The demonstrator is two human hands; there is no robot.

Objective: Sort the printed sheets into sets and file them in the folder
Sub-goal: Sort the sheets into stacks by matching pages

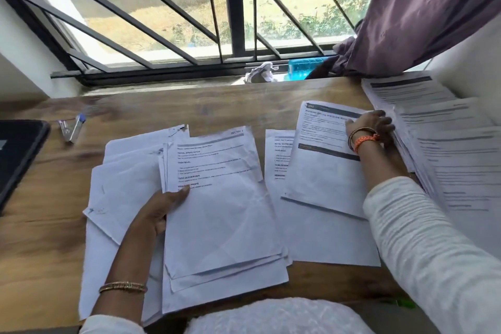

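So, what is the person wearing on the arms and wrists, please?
Both arms have white sleeves; the right sleeve shows fine ribbed stripes. The left wrist carries a thin gold-coloured bangle. The right wrist carries an orange braided band beside thin bangles. The left hand and right hand are bare, no gloves.

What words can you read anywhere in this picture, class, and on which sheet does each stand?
"SECTION 2": top right corner of the sheet held by the left hand.
"TASK GOAL:": heading on that same sheet.
"TASK DESCRIPTION": heading lower on it, only just readable.
Its other headings and small print: too blurred.
Sheet under the right hand: title too blurred.
Stack on the right: too blurred.
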